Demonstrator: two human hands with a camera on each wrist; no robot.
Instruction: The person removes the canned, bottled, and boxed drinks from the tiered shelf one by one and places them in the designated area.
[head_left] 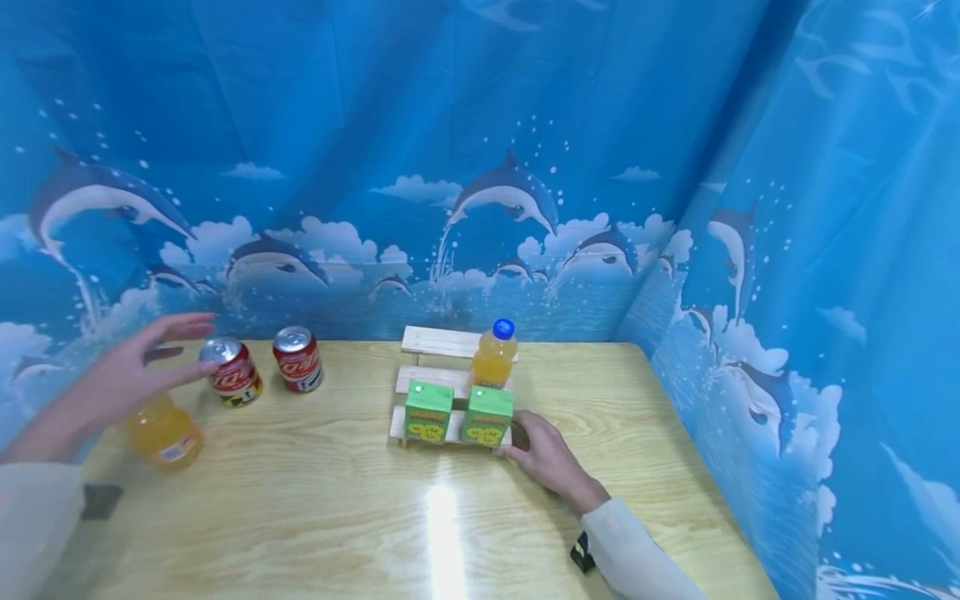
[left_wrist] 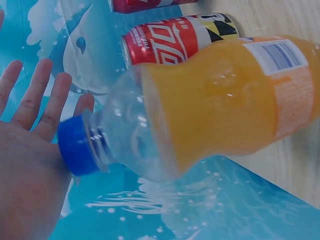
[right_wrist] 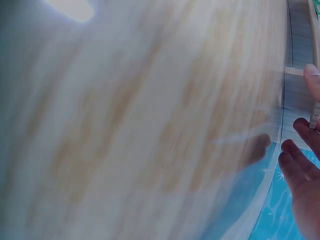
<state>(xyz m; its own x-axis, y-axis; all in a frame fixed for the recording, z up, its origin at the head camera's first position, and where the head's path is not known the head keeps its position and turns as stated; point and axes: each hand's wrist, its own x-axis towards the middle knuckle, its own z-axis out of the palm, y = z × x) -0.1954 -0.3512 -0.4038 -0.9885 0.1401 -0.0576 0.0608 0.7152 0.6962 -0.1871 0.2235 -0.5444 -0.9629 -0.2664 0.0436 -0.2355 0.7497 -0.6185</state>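
My left hand reaches over the left side of the table, fingers extended. Beneath it stands a bottle of orange drink, its blue cap in front of the palm in the left wrist view; whether they touch is unclear. Just beyond the fingertips is a red soda can. My right hand pinches the lower right end of a stepped wooden rack, thumb and fingers on either side of the edge. Two green drink cartons stand on its lowest step, and another orange drink bottle stands behind the right carton.
A second red soda can stands right of the first, near the table's back edge. The wood-grain table meets a blue dolphin-print curtain at the back and right. Dark bands show by both sleeves.
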